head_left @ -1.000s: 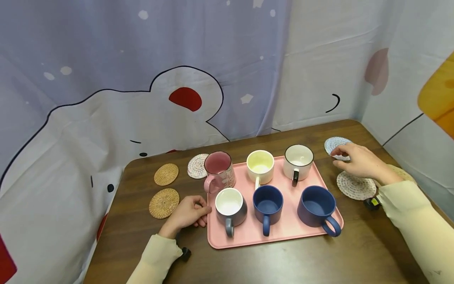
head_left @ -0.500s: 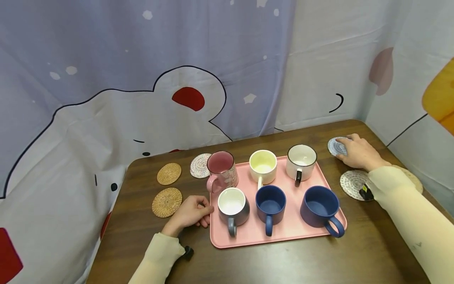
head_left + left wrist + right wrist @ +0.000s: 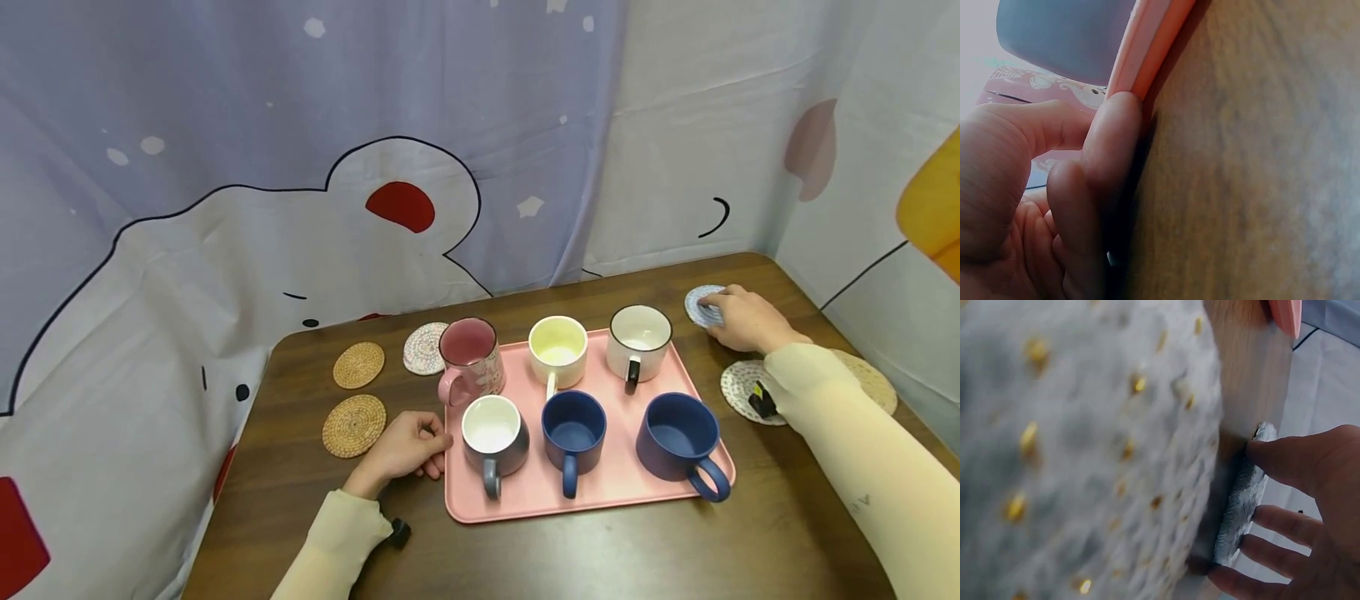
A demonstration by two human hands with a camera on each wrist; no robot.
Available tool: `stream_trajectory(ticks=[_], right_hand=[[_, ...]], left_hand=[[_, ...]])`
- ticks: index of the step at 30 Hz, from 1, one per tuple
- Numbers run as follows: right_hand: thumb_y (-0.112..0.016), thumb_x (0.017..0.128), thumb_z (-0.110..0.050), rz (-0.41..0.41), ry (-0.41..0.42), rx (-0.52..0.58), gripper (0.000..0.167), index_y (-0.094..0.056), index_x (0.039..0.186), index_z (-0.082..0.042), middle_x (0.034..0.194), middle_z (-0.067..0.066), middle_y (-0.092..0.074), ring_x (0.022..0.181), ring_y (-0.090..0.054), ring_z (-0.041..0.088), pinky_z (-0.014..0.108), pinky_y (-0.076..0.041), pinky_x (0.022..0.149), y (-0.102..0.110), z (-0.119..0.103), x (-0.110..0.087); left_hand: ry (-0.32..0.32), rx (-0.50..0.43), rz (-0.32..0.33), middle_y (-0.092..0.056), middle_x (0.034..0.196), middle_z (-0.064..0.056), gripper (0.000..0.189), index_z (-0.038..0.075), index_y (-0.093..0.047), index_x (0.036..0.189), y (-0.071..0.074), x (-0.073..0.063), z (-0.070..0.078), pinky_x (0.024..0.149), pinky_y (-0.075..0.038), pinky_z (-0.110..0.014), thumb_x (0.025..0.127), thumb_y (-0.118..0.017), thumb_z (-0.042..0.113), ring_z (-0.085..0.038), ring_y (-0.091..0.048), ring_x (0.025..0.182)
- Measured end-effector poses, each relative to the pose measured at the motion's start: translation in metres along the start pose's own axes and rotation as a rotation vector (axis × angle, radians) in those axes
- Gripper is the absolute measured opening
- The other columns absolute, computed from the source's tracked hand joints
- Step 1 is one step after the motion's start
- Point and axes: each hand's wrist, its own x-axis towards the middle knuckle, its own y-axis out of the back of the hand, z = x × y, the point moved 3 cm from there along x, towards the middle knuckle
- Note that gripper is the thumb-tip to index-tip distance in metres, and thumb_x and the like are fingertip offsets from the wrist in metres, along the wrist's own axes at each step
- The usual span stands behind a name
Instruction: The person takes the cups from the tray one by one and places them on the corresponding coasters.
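Note:
A pink tray (image 3: 607, 492) bears several mugs. At its left edge, my left hand (image 3: 408, 446) pinches the rim between thumb and bent finger; the left wrist view shows a fingertip (image 3: 1113, 134) against the tray's edge. My right hand (image 3: 750, 321) is over a blue-and-white woven coaster (image 3: 697, 308) at the far right. In the right wrist view, the thumb (image 3: 1291, 456) and rather straight, spread fingers touch this coaster's face. On the tray stand a pink mug (image 3: 480, 371), a yellow mug (image 3: 558, 346), a white black-rimmed mug (image 3: 637, 354), a grey mug (image 3: 502, 450) and two navy mugs (image 3: 573, 437).
Two tan woven coasters (image 3: 354, 425) and a white speckled coaster (image 3: 422, 350) lie left of the tray. A grey-white coaster (image 3: 742, 392) and a straw-coloured one (image 3: 870, 383) lie under or beside the right forearm. A printed curtain (image 3: 300, 125) hangs behind the wooden table (image 3: 525, 558).
My right hand has reached farther back and come down on the blue-and-white coaster, which has shifted slightly left. My left hand and the mugs stay in place.

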Motion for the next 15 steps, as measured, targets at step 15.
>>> stream_trajectory(ticks=[15], right_hand=[[-0.069,0.089,-0.012,-0.015,0.066,0.033,0.055,-0.058,0.141,0.000,0.142,0.038,-0.049,0.129,-0.049,0.060,0.072,-0.040,0.106,-0.009,-0.027,0.027]], left_hand=[[0.005,0.008,-0.001,-0.072,0.063,-0.007,0.018,0.004,-0.064,0.089,0.000,0.001,0.000,0.046,-0.048,-0.023,0.097,-0.068,0.020,-0.011,-0.067,0.050]])
